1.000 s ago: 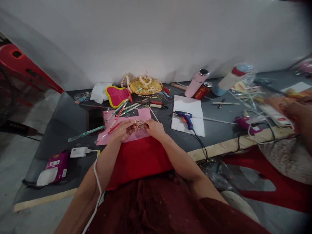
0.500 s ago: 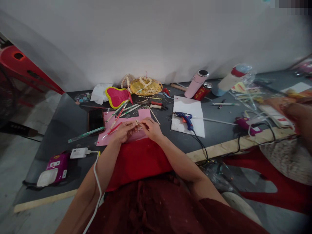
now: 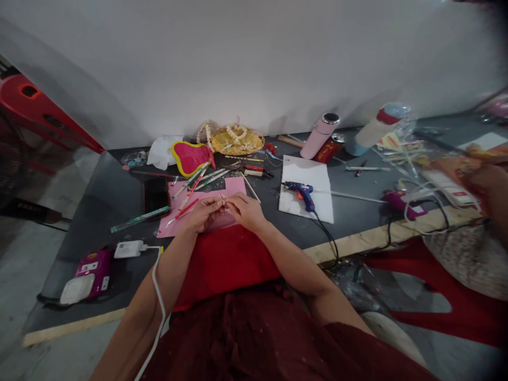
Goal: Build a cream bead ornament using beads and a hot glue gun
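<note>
Cream, beaded-looking piece (image 3: 223,197) is pinched in the grip of both left hand (image 3: 205,213) and right hand (image 3: 246,211), presumably so it is steadied, over a pink sheet (image 3: 235,185). That sheet is crowded by patterned strips (image 3: 194,185). Farther right, a glue gun (image 3: 305,193) is rested on a white board (image 3: 309,169), probably so the bench (image 3: 270,198) is shielded.

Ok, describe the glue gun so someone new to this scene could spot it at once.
On the dark grey table, right of the person's right hand, lies a white sheet. The blue plastic glue gun rests on it, its pistol shape and long pale rear stick setting it apart from the pink cylindrical bottle behind.
</note>
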Motion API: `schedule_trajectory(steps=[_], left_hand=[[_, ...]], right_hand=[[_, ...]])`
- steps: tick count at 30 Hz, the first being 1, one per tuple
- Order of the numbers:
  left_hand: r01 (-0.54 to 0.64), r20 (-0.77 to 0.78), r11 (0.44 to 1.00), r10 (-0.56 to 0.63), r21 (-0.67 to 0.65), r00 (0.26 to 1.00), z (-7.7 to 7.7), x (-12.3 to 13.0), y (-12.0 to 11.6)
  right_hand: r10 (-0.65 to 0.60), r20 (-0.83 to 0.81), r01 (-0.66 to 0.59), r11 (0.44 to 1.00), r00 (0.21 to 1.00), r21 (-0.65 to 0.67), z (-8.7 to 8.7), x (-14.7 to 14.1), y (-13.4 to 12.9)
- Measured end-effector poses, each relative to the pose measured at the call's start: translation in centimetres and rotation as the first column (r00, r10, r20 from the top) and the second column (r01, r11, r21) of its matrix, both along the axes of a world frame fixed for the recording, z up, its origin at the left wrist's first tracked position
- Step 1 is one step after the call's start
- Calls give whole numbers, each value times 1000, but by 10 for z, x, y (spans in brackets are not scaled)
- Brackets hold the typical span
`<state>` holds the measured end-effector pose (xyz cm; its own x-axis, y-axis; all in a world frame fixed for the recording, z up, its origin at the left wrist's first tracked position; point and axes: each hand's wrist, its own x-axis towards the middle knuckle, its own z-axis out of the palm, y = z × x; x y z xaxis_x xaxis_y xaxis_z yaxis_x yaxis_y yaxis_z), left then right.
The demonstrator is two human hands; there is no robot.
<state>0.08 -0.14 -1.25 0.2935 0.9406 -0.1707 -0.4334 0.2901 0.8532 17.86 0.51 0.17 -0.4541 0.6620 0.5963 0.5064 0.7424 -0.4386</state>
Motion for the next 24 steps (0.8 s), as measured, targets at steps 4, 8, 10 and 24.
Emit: schedule_trajectory(steps=[4,8,10,24], left_hand=[[-9,-1,1000,9,-16,1000,0,0,0],[-11,-1,1000,11,-11,1000,0,1,0],[-10,-3,1000,10,-6,1000,0,1,0],[-7,35,1000,8,-15,999,4,1,-2]], right_hand=[[-26,-30,25,1000,999,-10,0,1,0],[-9,-35,9,1000,999,-13,-2,0,1],[-2,-32,2,1000,999,-18,-3,0,1],[28,-193,-67,977,981,-201,-3,0,2]])
